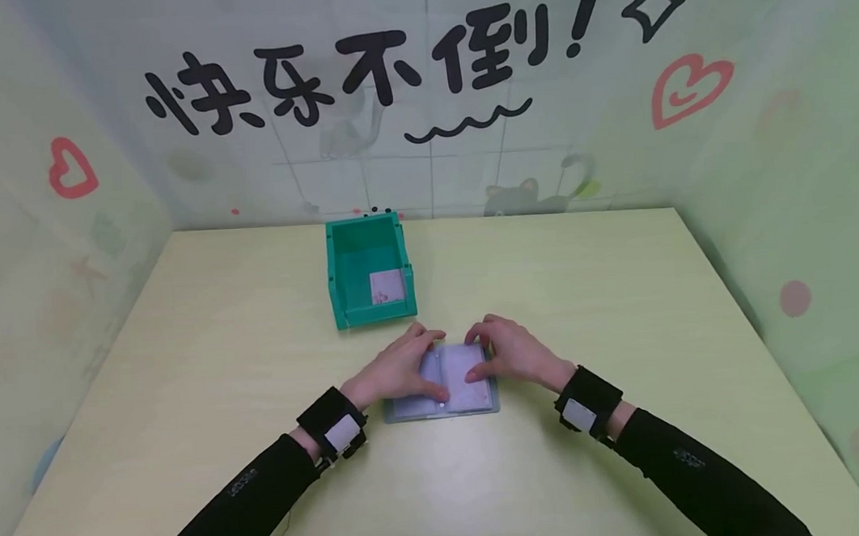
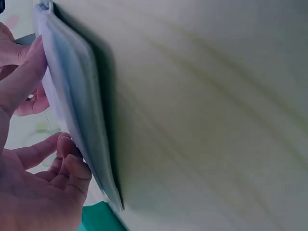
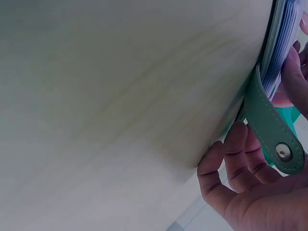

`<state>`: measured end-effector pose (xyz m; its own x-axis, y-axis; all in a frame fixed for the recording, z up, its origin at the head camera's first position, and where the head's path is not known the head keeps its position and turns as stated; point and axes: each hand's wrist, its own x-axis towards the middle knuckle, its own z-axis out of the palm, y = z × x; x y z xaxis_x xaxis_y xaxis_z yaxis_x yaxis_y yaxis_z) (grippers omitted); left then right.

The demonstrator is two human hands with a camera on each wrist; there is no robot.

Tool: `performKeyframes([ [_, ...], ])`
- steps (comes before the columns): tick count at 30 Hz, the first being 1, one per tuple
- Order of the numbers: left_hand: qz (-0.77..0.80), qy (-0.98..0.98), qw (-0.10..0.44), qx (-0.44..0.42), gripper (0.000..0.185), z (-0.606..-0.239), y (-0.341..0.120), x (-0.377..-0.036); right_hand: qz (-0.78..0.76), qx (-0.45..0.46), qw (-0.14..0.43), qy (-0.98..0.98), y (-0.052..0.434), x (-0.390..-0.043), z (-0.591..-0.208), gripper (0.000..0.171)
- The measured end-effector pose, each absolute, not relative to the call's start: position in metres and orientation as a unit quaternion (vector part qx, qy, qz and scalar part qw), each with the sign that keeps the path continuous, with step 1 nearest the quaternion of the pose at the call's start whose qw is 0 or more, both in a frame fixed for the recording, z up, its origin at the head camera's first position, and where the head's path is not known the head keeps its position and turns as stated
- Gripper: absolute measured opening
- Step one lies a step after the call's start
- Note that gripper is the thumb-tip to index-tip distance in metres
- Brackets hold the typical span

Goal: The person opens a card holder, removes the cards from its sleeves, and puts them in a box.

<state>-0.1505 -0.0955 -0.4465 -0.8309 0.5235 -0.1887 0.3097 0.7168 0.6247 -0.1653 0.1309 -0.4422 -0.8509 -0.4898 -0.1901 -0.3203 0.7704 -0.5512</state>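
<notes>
Two hands (image 1: 398,367) (image 1: 514,353), one album (image 1: 442,397), one bin (image 1: 369,269)

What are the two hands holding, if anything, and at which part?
Both hold the open card album flat on the table: the left hand presses its left page, the right hand its right page and edge.

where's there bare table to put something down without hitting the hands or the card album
Bare table runs wide to the right of the green bin and card album, and equally wide to their left. The near strip between the sleeves is also free. It is crowded in the middle: the left hand and right hand rest on the open album, just in front of the bin.
</notes>
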Motion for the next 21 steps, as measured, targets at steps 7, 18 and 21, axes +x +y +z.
performKeyframes([
  [7,0.305,0.909,0.175,0.224,0.079,-0.451,-0.096,-0.149,-0.258,-0.217,0.153,0.929,0.128,-0.164,-0.443,0.045],
  [18,0.356,0.885,0.171,0.246,0.071,-0.455,-0.103,-0.151,-0.367,-0.199,0.19,0.889,0.126,-0.167,-0.443,0.023],
  [21,0.401,0.86,0.186,0.253,0.065,-0.456,-0.11,-0.155,-0.388,-0.232,0.186,0.872,0.121,-0.165,-0.44,0.024],
])
